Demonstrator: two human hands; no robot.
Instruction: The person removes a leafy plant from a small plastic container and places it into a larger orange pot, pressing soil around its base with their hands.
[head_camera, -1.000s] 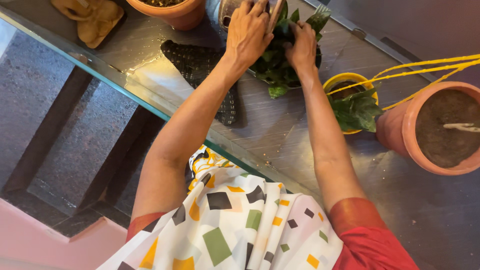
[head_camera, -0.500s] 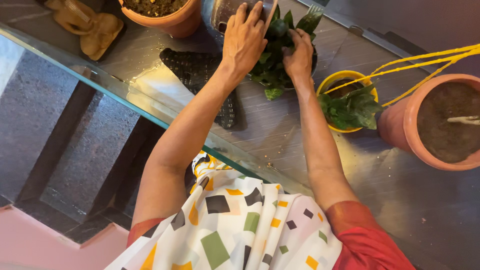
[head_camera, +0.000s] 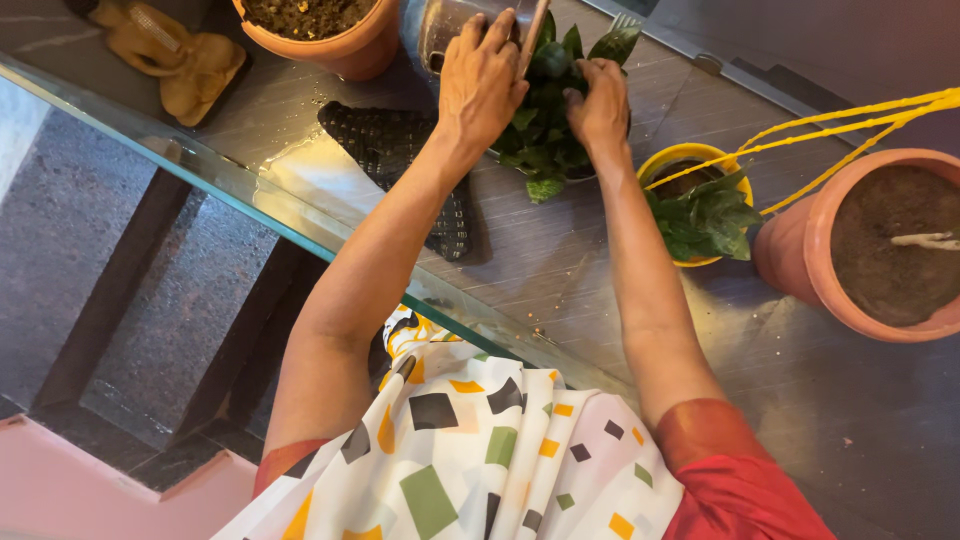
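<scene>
Glossy grey ledge (head_camera: 560, 260), both hands (head_camera: 540, 95) on leafy green plant (head_camera: 545, 120).

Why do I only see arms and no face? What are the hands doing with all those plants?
The camera sits on the person's head and looks down, so you see only their arms. The left hand holds a thin wooden stick over a leafy green plant, and the right hand rests in its leaves. On the dark ledge stand a small yellow pot with another plant, two big clay pots of soil, a black mat and tan gloves.
</scene>
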